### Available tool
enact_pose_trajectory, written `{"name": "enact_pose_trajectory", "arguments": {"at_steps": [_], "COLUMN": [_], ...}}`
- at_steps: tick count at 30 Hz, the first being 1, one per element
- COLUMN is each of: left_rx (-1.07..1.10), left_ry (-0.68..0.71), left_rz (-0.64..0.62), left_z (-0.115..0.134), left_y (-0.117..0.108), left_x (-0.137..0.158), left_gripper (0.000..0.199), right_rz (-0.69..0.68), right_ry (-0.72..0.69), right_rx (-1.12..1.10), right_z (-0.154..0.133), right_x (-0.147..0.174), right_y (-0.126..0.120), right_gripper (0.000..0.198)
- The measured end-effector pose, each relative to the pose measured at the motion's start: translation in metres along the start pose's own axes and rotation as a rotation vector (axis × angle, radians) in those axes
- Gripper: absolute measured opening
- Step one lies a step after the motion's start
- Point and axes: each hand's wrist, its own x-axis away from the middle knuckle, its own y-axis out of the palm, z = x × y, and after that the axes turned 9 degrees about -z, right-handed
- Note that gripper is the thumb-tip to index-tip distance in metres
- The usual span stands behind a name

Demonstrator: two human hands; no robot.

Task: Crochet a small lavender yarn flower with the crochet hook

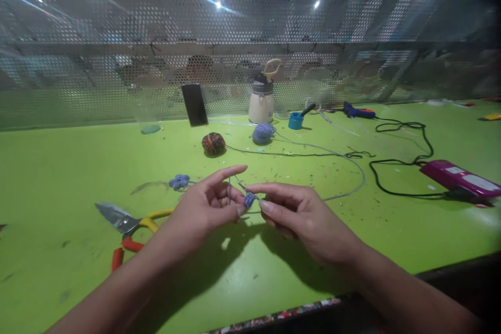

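Between thumb and fingers, my left hand (pixel 207 198) pinches a small purple crochet piece (pixel 249 199), and a strand of yarn runs over its raised index finger. My right hand (pixel 301 214) is closed on a thin crochet hook (pixel 240 183), its tip just above the piece; most of the hook is hidden by the fingers. A purple yarn ball (pixel 263 133) lies beyond my hands, its strand looping round on the right. Left of it sits a dark multicoloured yarn ball (pixel 213 144). A finished-looking purple crochet flower (pixel 179 182) rests beside my left hand.
Scissors (pixel 121 221) with yellow and red handles lie partly behind my left forearm. At the back stand a phone (pixel 194 105), a bottle (pixel 261 104) and a blue pot (pixel 296 120). A glue gun (pixel 358 110), black cable and magenta device (pixel 457 178) are on the right.
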Motion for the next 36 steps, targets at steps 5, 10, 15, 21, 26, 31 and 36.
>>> {"name": "enact_pose_trajectory", "arguments": {"at_steps": [5, 10, 15, 21, 26, 31, 36], "left_rx": [0.095, 0.121, 0.153, 0.153, 0.156, 0.288, 0.377], "left_ry": [-0.025, -0.062, -0.015, 0.050, 0.077, 0.045, 0.023], "left_rz": [-0.010, -0.033, -0.013, 0.064, 0.081, 0.029, -0.010], "left_z": [0.004, 0.008, 0.009, 0.013, 0.017, 0.018, 0.019], "left_y": [0.000, 0.001, 0.001, 0.007, 0.011, 0.007, 0.001], "left_x": [0.002, 0.004, 0.005, 0.008, 0.011, 0.009, 0.008], "left_gripper": [0.055, 0.048, 0.063, 0.059, 0.064, 0.061, 0.061], "right_rz": [-0.008, -0.006, -0.025, -0.048, -0.045, -0.034, -0.020], "right_ry": [-0.017, -0.030, -0.044, -0.067, -0.069, -0.125, -0.193], "right_rx": [-0.014, -0.036, -0.025, 0.022, 0.092, 0.191, 0.254], "right_z": [0.000, 0.001, -0.002, -0.013, -0.024, -0.026, -0.023], "right_x": [-0.001, -0.001, -0.002, -0.003, -0.002, -0.004, -0.009], "right_y": [-0.003, -0.004, -0.005, -0.002, 0.001, 0.002, 0.001], "right_gripper": [0.035, 0.033, 0.033, 0.031, 0.036, 0.035, 0.032]}}
